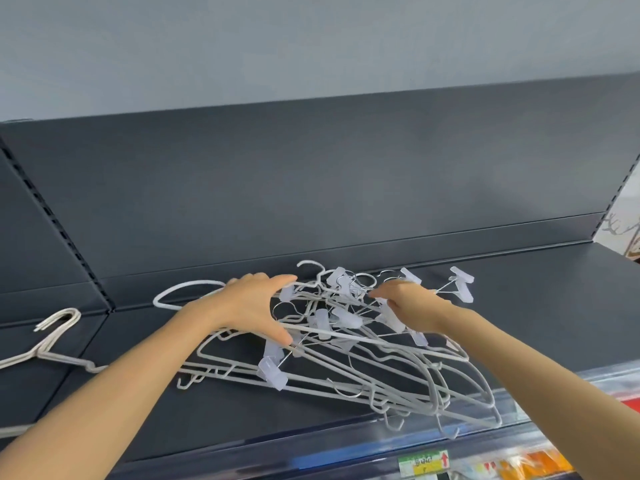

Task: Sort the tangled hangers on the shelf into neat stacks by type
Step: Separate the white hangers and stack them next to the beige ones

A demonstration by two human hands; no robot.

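Left hand [254,306] rests spread open on tangled hangers [273,372], right hand [410,303] grip unclear; one side stack [46,348] begun, most unsorted.

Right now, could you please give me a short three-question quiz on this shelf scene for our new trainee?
1. True or false: the left hand and the right hand both touch the tangled pile on the shelf.
2. Where does the small separate stack of hangers lie? A: to the pile's left. B: to the pile's right. C: on top of the pile.
3. Fill in: some hangers in the pile carry translucent ____.

Key: 1 true; 2 A; 3 clips.
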